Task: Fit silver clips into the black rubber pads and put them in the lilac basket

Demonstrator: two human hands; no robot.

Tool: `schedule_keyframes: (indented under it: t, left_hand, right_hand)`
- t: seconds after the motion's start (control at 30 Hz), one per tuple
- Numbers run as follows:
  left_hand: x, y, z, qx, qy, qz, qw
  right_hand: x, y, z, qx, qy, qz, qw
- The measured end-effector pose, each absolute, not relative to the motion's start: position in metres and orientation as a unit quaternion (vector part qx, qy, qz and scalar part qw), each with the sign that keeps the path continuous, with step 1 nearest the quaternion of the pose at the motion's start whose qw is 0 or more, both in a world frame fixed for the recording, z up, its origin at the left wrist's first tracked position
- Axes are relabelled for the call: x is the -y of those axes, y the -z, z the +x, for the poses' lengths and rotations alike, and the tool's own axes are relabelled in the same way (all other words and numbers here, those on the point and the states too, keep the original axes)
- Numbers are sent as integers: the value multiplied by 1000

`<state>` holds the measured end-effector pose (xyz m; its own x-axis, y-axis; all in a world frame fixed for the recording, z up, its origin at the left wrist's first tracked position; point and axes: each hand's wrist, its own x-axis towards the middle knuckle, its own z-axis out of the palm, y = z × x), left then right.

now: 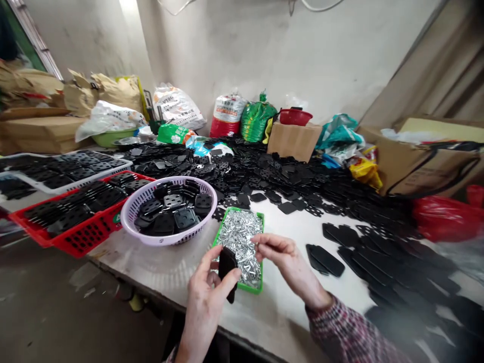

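Note:
My left hand is closed on a flat black plate, held tilted on edge between thumb and fingers near the table's front. Under and behind it lies a green tray filled with small silvery metal pins. Over the tray's right side my right hand pinches with thumb and fingertips. Whatever sits in that pinch is too small to make out. A lilac basket holding black plates with holes stands left of the tray.
Left are a red basket and a white tray of black plates. Loose black plates lie at right, with a large heap behind. Sacks, a cardboard box and a red bag line the back and right.

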<state>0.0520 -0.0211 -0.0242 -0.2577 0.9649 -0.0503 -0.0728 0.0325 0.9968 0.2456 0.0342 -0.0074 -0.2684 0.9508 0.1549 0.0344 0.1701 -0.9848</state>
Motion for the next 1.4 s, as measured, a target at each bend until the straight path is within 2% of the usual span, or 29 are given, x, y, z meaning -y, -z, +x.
schedule_keyframes:
  t: [0.1, 0.2, 0.5, 0.6, 0.77, 1.07, 1.4]
  left_hand:
    - [22, 25, 56, -581, -538, 451, 413]
    - [24, 25, 59, -587, -526, 472, 396]
    - [28, 26, 63, -586, -500, 556, 312]
    - [27, 20, 66, -585, -498, 543, 339]
    - [25, 15, 71, -589, -482, 494, 421]
    - [24, 17, 70, -588, -475, 494, 429]
    - [24, 19, 73, -579, -460, 503, 447]
  right_hand:
    - [-12, 6, 228, 536, -603, -349, 476]
    - [-4, 6, 222, 487, -636, -328, 501]
    - [5, -4, 222, 546, -534, -394, 511]
    - [6, -7, 223, 561, -500, -415, 513]
    - [6, -7, 224, 504, -567, -390, 521]
    - [5, -1, 226, 498, -554, -390, 542]
    - [4, -1, 222, 624, -359, -404, 565]
